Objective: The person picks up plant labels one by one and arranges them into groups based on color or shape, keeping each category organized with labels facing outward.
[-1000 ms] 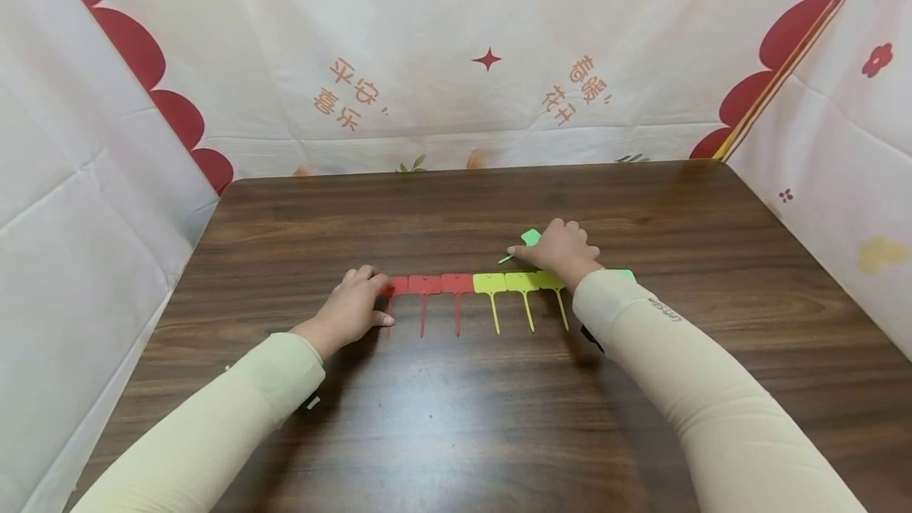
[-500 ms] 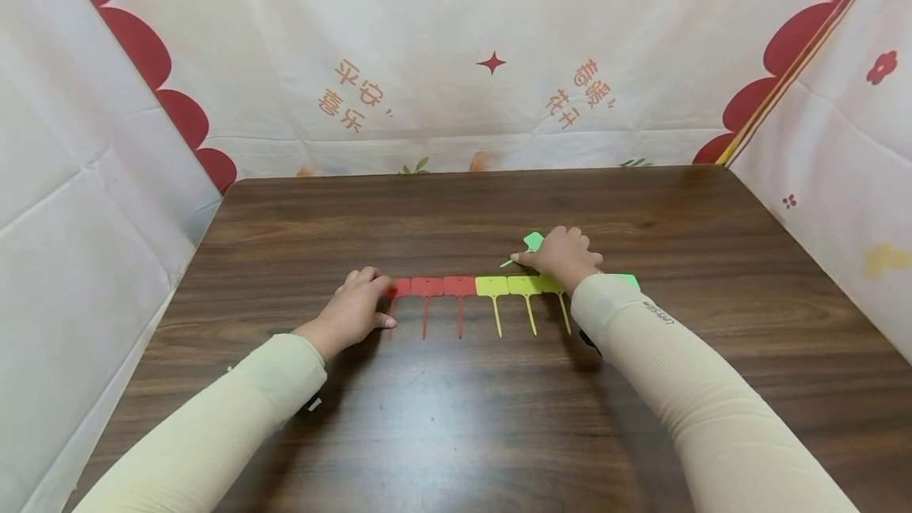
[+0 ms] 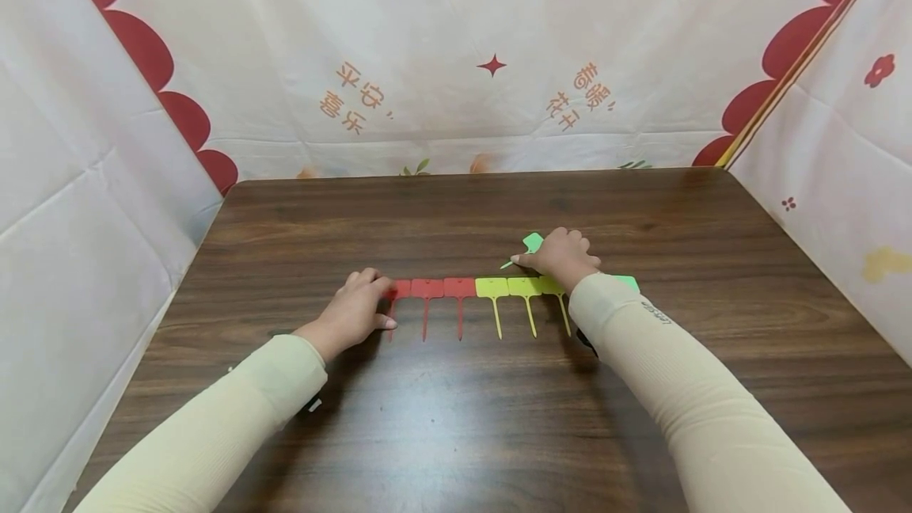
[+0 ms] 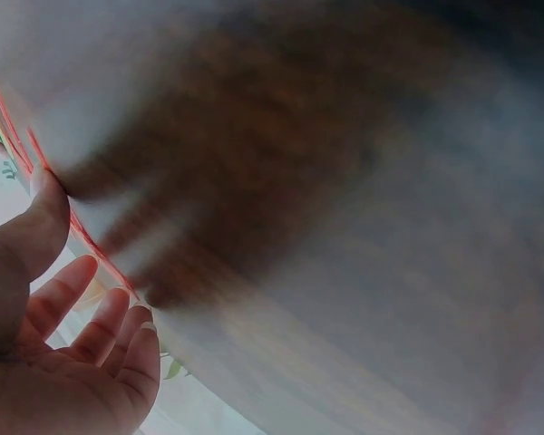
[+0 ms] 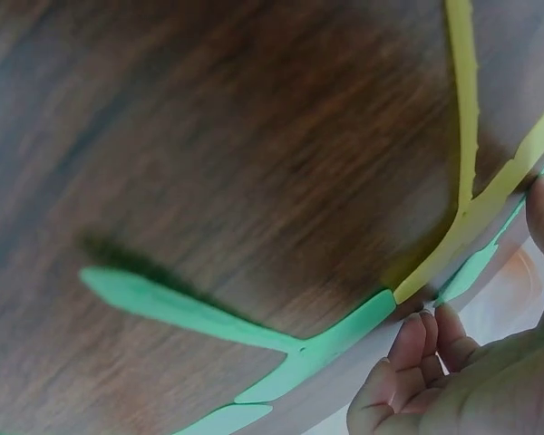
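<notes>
A row of T-shaped plastic plant labels lies across the table, stems toward me. Red labels (image 3: 427, 288) are at left, yellow labels (image 3: 524, 286) follow, and a green label (image 3: 627, 282) shows past my right sleeve. My left hand (image 3: 349, 311) rests at the row's left end, its fingers over the leftmost red label (image 3: 400, 288) and its thumb at that stem. Behind the row, my right hand (image 3: 563, 256) holds a loose, slanted green label (image 3: 532, 242) between thumb and fingers. In the right wrist view, another green label (image 5: 299, 353) adjoins a yellow label (image 5: 462, 217).
The brown wooden table (image 3: 427, 434) has its back edge against a patterned white cloth (image 3: 442, 38). More cloth hangs at the left and right sides. Sleeves cover both forearms, and my right one hides part of the row's right end.
The head view has shifted slightly, so everything sits a little lower in it. Both hands and the labels otherwise keep their places.
</notes>
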Action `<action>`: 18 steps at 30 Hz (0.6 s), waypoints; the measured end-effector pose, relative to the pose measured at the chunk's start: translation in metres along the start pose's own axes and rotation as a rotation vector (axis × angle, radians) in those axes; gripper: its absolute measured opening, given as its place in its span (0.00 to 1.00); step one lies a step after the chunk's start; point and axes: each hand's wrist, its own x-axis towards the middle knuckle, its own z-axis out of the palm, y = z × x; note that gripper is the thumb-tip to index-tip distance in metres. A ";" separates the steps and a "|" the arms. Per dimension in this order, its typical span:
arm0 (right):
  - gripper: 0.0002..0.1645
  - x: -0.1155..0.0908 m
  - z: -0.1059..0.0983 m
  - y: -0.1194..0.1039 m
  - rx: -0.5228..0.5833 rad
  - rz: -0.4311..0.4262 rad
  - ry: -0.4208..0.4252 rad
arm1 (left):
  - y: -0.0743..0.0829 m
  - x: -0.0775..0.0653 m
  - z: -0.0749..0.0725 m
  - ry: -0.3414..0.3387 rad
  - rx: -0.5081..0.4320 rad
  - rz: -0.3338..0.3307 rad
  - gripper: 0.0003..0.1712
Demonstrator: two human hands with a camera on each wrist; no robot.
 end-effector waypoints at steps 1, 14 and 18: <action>0.54 0.000 0.000 0.000 0.008 -0.002 -0.003 | 0.000 0.000 0.000 0.001 0.000 -0.001 0.32; 0.55 0.000 -0.003 -0.001 0.171 -0.038 -0.003 | 0.001 -0.001 0.000 0.008 -0.013 -0.010 0.31; 0.53 0.001 -0.002 -0.002 0.241 -0.052 0.007 | 0.002 0.000 0.000 0.001 -0.016 -0.015 0.31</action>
